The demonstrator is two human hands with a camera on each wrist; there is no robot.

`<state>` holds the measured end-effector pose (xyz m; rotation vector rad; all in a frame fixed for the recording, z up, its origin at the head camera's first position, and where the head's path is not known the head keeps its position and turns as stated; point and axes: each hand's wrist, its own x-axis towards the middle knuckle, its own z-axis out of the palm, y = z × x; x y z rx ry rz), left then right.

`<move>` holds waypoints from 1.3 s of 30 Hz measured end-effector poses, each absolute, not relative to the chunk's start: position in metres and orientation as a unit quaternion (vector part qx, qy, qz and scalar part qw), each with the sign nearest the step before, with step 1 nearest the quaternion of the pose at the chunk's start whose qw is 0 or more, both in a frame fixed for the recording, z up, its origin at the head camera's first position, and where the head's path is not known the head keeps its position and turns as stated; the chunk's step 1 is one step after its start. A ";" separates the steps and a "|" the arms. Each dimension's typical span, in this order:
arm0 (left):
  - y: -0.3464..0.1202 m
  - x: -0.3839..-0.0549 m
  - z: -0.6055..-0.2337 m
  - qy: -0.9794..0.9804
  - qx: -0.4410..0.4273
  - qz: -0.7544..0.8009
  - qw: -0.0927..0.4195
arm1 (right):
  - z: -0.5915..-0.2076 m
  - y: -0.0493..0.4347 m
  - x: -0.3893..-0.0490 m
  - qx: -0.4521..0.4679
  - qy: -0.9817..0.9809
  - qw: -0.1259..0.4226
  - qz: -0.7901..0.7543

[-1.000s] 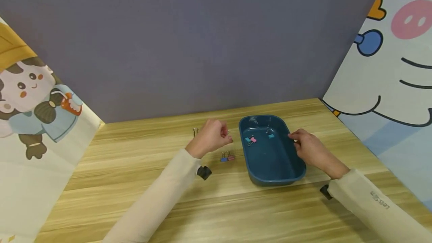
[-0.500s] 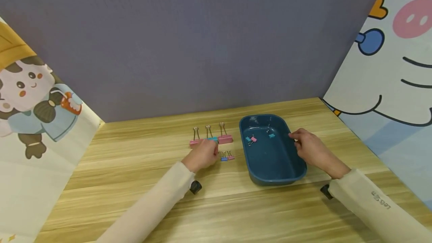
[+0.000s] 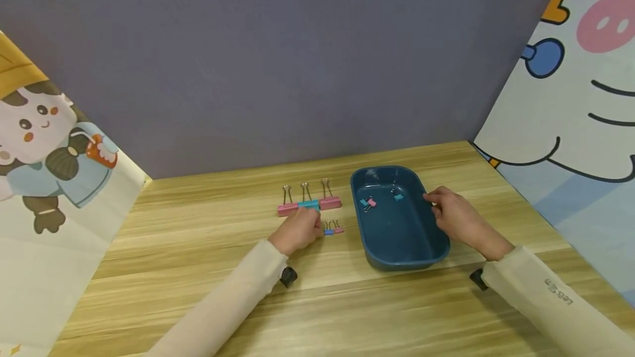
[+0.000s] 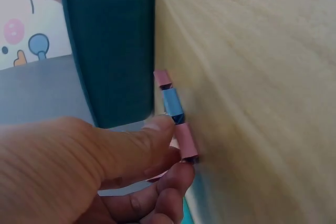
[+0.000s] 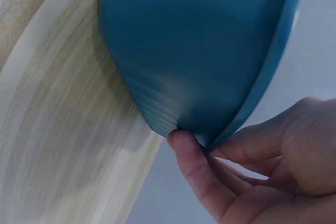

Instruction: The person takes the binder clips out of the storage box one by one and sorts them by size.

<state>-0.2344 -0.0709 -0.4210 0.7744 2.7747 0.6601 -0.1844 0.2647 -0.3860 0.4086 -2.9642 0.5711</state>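
Observation:
My left hand [image 3: 296,230] is down at the table, at the left end of a short row of small binder clips. In the left wrist view its thumb and fingertips pinch a small pink binder clip [image 4: 186,141]. Beside that lie a small blue binder clip [image 4: 172,102] and another small pink one [image 4: 163,78]. On the right, my right hand [image 3: 453,218] grips the rim of a dark blue plastic bin [image 3: 407,264], thumb on one side and fingers on the other. Inside the bin are two teal clips [image 3: 398,198] and a pink clip [image 3: 372,203].
Behind the left hand stands a row of larger binder clips: a pink one [image 3: 288,210], a teal one [image 3: 308,204] and another pink one [image 3: 329,203], handles up. A grey panel [image 3: 307,70] closes the back of the wooden table [image 3: 347,313], with printed walls on both sides.
My left hand has moved left and toward me, from beside the bin down to the small clips, uncovering the larger clips. My right hand stays on the bin's rim.

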 end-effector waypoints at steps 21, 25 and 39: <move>-0.034 -0.238 -0.363 0.906 0.332 0.262 -0.017 | -0.385 0.265 -0.181 0.124 -0.975 0.047 0.180; -0.022 -0.239 -0.358 0.902 0.337 0.267 -0.018 | -0.385 0.264 -0.180 0.126 -0.974 0.052 0.179; 0.020 -0.249 -0.347 0.897 0.333 0.290 0.002 | -0.386 0.262 -0.182 0.130 -0.974 0.057 0.174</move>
